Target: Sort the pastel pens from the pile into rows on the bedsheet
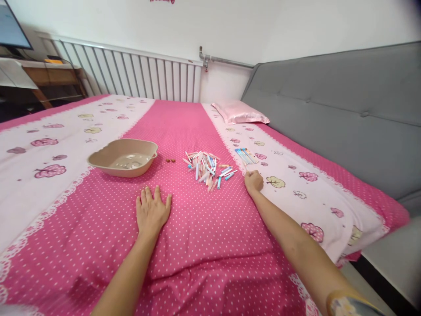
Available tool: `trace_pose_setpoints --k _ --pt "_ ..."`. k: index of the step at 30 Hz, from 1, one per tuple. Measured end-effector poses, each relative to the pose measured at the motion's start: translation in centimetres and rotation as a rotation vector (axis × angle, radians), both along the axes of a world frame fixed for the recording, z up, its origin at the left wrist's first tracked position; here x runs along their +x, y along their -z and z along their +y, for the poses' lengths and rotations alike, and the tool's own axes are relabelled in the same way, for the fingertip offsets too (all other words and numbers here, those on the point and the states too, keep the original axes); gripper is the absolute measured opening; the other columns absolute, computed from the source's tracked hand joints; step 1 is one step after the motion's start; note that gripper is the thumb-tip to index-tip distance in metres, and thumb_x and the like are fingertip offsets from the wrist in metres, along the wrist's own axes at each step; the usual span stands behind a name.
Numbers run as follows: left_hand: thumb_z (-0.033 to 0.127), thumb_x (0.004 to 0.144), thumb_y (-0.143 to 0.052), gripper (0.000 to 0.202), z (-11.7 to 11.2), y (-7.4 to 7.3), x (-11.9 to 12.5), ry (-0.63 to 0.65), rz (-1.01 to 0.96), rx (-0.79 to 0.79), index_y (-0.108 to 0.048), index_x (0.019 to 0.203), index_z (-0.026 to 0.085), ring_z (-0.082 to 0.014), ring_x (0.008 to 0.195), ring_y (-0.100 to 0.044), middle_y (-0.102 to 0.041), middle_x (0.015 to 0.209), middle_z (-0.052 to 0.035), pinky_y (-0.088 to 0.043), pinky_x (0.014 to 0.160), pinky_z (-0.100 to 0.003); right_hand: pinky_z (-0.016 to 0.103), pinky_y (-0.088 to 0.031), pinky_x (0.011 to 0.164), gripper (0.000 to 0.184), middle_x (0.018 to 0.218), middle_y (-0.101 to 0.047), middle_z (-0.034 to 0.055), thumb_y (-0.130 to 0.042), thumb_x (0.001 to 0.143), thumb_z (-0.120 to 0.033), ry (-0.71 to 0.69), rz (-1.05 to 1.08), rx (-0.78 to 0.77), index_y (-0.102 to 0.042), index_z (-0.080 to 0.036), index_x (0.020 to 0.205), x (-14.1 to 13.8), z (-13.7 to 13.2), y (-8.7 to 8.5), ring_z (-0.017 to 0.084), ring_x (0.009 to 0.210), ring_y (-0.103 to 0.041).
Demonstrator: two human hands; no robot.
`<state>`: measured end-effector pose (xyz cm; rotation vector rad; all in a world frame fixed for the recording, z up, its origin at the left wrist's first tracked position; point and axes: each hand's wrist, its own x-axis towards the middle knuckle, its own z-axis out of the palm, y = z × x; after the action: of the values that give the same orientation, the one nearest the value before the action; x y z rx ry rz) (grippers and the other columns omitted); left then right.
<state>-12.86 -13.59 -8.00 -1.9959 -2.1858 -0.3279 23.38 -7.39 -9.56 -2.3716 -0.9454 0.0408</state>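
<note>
My left hand (152, 211) lies flat on the pink dotted bedspread with its fingers spread, holding nothing. It is just in front of a beige plastic basin (123, 171) that has small whitish bits at its bottom. My right hand (254, 181) is closed, at the edge of the white strip. A thin pale tip pokes out beyond its fingers; what it belongs to is hidden. Just past that hand lies a neat row of slim blue pens (246, 156). Left of it is a loose pile of slim pink, white and blue pen-like sticks (205, 169).
Two small brown objects (170, 160) sit between basin and pile. A pink pillow (241, 112) lies at the back, against the grey headboard (329, 92). A white radiator (131, 70) and a pipe (226, 60) run along the wall. A desk (49, 75) with a monitor stands far left.
</note>
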Motion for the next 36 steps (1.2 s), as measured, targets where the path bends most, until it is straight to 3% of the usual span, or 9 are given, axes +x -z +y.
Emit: trace_pose_setpoints --k 14,24,28,32,36 --pt "0.052 0.09 -0.025 0.068 -0.3 -0.4 -0.2 0.012 -0.001 0.016 -0.044 0.138 0.008 -0.0349 0.132 -0.038 -0.044 0.14 -0.0241 -0.025 0.108 -0.044 0.037 -0.046 0.08 0.03 0.104 -0.064 0.0158 -0.043 0.088 -0.029 0.038 0.044 0.009 -0.063 -0.014 0.105 1.7 -5.2 -0.5 0.028 0.096 -0.062" --pt "0.048 0.09 -0.027 0.064 -0.8 -1.0 0.0 0.032 -0.045 0.045 -0.047 0.134 0.005 -0.035 0.127 -0.042 -0.049 0.135 -0.0237 -0.028 0.106 -0.046 0.039 -0.047 0.079 0.029 0.112 -0.059 0.0144 -0.047 0.086 -0.031 0.042 0.005 0.04 -0.063 -0.016 0.106 1.1 -5.6 -0.5 0.029 0.098 -0.061" --pt "0.041 0.089 -0.03 0.055 -1.5 -1.5 -0.3 0.092 -0.238 0.141 -0.058 0.119 0.004 -0.0301 0.119 -0.05 -0.058 0.124 -0.0208 -0.035 0.104 -0.041 0.038 -0.047 0.079 0.034 0.116 -0.056 0.015 -0.048 0.086 -0.033 0.042 -0.007 0.066 -0.059 -0.014 0.112 1.0 -5.7 -0.4 0.029 0.1 -0.06" --pt "0.042 0.088 -0.035 0.046 -5.9 -0.6 -0.6 0.135 -0.587 0.304 -0.064 0.105 0.01 -0.0254 0.113 -0.054 -0.062 0.114 -0.0168 -0.04 0.101 -0.038 0.037 -0.046 0.079 0.031 0.113 -0.058 0.0136 -0.05 0.086 -0.034 0.029 0.013 0.08 -0.061 -0.015 0.109 1.3 -5.7 -0.2 0.027 0.099 -0.06" --pt "0.05 0.083 -0.049 0.041 -15.5 2.1 -1.6 0.129 -0.797 0.297 -0.066 0.099 0.017 -0.0253 0.106 -0.059 -0.065 0.111 -0.0105 -0.047 0.094 -0.041 0.035 -0.045 0.078 0.022 0.105 -0.061 0.01 -0.051 0.087 -0.031 0.032 0.046 0.095 -0.064 -0.018 0.099 1.8 -5.4 0.2 0.025 0.096 -0.06"
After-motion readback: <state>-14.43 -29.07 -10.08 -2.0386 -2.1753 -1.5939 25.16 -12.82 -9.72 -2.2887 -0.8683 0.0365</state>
